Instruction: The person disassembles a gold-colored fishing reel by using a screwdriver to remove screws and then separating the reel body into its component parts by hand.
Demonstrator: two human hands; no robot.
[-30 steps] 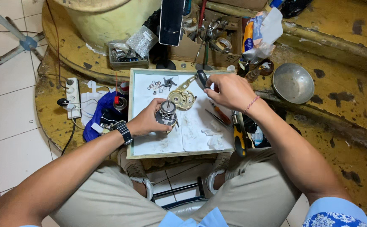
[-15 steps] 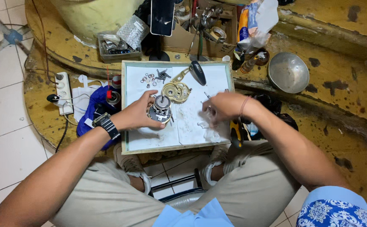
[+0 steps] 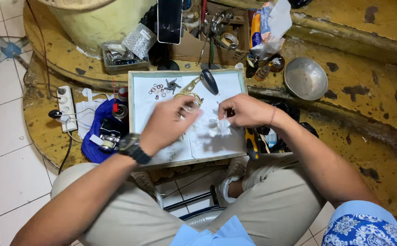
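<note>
Head view: over the white tray (image 3: 144, 91), left hand (image 3: 169, 125) grip curls around a small metal part, blurred; right hand (image 3: 244, 110) pinches a thin tool.

left hand (image 3: 166, 125) over white tray (image 3: 139, 98); right hand (image 3: 244, 110) pinching small tool; steel bowl (image 3: 305, 78) apart

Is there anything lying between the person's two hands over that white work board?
Nothing solid shows between them. The left hand and right hand hover apart over the white framed work board; only bare board and a small crumpled white tissue lie in the gap.
</note>
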